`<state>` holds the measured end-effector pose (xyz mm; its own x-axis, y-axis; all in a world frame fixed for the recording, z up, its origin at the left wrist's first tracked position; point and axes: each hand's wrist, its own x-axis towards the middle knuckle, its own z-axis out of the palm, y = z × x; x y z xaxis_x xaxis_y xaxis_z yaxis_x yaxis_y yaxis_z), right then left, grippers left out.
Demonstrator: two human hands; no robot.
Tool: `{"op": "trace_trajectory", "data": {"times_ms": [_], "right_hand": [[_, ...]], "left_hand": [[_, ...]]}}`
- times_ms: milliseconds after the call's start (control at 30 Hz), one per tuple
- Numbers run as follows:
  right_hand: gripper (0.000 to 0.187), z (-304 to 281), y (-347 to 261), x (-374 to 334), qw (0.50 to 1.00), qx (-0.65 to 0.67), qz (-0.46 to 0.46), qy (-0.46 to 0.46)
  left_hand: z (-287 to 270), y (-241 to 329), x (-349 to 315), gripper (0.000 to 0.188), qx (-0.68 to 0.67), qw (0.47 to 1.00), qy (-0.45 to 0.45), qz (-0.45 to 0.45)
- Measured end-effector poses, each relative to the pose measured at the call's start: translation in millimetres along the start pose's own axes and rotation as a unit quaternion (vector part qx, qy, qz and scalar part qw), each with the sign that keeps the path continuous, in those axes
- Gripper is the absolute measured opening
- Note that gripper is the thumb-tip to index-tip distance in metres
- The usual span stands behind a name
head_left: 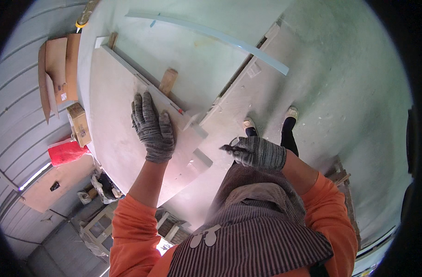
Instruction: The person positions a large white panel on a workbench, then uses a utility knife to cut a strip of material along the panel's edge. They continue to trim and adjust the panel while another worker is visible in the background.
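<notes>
My left hand (152, 124), in a grey knit glove, lies flat on a large pale panel (110, 101), its fingers stretched out towards the far edge. The panel has cut-out notches at its right end. To the right of it, in front of my apron (248, 231), my right hand (262, 153) wears a matching glove and is closed around a small dark tool (233, 149). Its tip points left, and the fingers hide most of its shape. Along the panel's far edge, beyond my left hand, runs a thin strip with a red end (180, 111).
A small wooden block (168, 81) sticks out past the panel's far edge. A long pale-blue strip (211, 32) lies farther off. Cardboard pieces (58, 69), a carton (79, 123) and a red bag (67, 152) are at the left. My shoes (292, 112) stand on the dusty floor.
</notes>
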<state>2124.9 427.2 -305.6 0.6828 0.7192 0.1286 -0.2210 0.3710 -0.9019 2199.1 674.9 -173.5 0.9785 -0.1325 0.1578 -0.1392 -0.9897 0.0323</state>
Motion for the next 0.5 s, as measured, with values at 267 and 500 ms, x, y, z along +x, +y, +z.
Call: {"op": "trace_trajectory", "data": {"times_ms": [267, 500], "right_hand": [[0.021, 18, -4, 30, 0.967, -0.211, -0.038, 0.137], [0.040, 58, 27, 87, 0.883, -0.404, -0.104, 0.215]], "left_hand": [[6, -6, -3, 0.056, -0.041, 0.999, 0.008, 0.017], [9, -12, -5, 0.055, -0.023, 1.000, 0.000, 0.016]]}}
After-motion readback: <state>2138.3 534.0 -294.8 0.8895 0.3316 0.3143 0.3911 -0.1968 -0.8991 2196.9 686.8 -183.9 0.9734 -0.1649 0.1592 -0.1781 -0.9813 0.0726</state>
